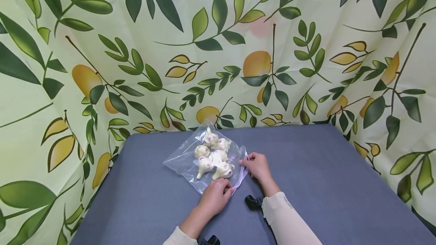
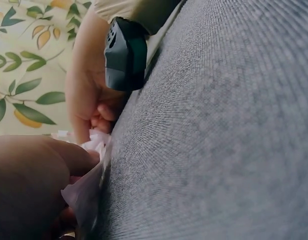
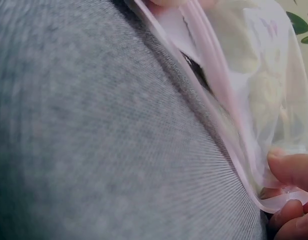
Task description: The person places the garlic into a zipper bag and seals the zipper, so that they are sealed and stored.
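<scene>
bag (image 1: 185, 158) lay on grey desk (image 1: 323, 177), garlic (image 1: 212, 158) inside | our left hand (image 1: 215, 196) pinched the near end of its pink seal strip (image 1: 240, 177) | our right hand (image 1: 257, 166) pinched the far end | purple print on bag, too small to read

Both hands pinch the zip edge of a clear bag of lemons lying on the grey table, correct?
Not lemons. The head view shows garlic bulbs inside the clear bag. The rest holds: left hand and right hand pinch its zip edge on the grey table.
</scene>
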The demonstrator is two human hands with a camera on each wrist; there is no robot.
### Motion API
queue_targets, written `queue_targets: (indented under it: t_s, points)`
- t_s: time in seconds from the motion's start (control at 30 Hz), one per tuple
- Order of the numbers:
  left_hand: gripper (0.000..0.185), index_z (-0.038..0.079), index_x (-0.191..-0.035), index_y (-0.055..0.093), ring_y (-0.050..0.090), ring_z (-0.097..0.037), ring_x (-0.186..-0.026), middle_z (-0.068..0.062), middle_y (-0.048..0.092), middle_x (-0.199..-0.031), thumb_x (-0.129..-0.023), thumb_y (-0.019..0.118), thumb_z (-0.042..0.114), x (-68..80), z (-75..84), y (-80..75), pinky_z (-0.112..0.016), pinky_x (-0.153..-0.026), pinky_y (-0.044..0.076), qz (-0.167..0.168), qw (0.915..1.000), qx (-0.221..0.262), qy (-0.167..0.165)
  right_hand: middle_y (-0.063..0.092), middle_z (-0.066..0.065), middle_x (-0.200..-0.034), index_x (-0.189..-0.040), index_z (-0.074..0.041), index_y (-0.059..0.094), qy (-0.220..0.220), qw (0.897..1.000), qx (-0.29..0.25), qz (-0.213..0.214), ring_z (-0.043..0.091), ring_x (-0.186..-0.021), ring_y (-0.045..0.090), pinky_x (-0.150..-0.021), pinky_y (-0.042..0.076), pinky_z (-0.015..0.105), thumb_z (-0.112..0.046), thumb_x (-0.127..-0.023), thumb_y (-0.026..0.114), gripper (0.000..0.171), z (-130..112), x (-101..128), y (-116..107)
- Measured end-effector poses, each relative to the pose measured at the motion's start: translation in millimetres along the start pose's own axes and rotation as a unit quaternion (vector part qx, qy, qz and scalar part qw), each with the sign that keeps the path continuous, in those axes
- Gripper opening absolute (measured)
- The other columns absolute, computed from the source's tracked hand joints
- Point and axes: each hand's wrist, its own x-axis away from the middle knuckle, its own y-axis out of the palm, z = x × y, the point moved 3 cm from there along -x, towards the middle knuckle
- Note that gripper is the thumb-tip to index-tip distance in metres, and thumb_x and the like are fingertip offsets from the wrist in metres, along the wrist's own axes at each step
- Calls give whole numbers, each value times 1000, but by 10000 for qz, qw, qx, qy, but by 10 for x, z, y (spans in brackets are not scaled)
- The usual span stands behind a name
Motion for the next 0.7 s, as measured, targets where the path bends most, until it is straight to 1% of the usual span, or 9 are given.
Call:
queue_targets:
  t_s: [0.07,0.1,0.2,0.3,0.4,0.47,0.57,0.7]
  points:
    - [9,17,-87,65,48,-3,-63,12,53,-68,-85,73,21,-4,-9,8,-24,-57,42,-99,9998,99,-174,47,-1,-48,-77,-5,60,-28,10000,-56,34,10,-33,40,-35,36,26,-16,-77,81,23,13,-5,5]
    - [12,16,-91,65,46,-3,-62,12,51,-67,-85,73,22,-7,-13,12,-24,-56,40,-152,9994,144,-274,47,-1,-48,-77,-5,60,-53,9999,-83,51,10,-33,40,-35,36,26,-15,-77,81,23,18,-7,8]
    - [27,11,-107,63,43,-2,-60,11,49,-67,-85,73,24,-14,-21,21,-23,-54,38,-263,9982,222,-499,49,1,-50,-81,-3,60,-56,9997,-227,91,11,-33,41,-34,37,27,-13,-78,79,21,32,-13,11]
    - [39,8,-117,60,42,-2,-59,11,49,-69,-85,73,25,-18,-31,34,-23,-54,38,-332,9973,225,-620,51,2,-53,-92,0,60,26,9989,-458,77,11,-34,42,-34,39,27,-9,-79,77,23,48,-19,16]
    - [49,4,-125,56,42,-2,-58,10,49,-69,-85,74,24,-18,-32,29,-23,-54,38,-332,9970,223,-658,54,3,-56,-105,2,58,180,9965,-817,52,10,-35,45,-35,41,27,-5,-80,75,32,59,-24,5]
    - [55,2,-130,53,42,-2,-57,10,49,-68,-84,75,24,-18,-32,22,-23,-53,38,-331,9967,238,-708,55,4,-56,-110,3,56,283,9938,-1072,46,9,-36,47,-35,42,26,-2,-80,73,35,65,-30,-7]
    - [65,0,-136,48,42,-2,-57,11,48,-68,-84,75,25,-19,-31,15,-23,-54,38,-337,9956,282,-822,56,4,-55,-109,4,55,410,9903,-1327,46,8,-37,49,-36,43,25,1,-80,72,33,74,-40,-25]
    - [73,-2,-141,42,43,-3,-57,11,49,-68,-82,77,26,-18,-32,14,-24,-55,38,-336,9946,353,-912,56,4,-55,-106,3,55,487,9890,-1397,21,8,-38,50,-37,43,24,0,-81,72,30,81,-40,-44]
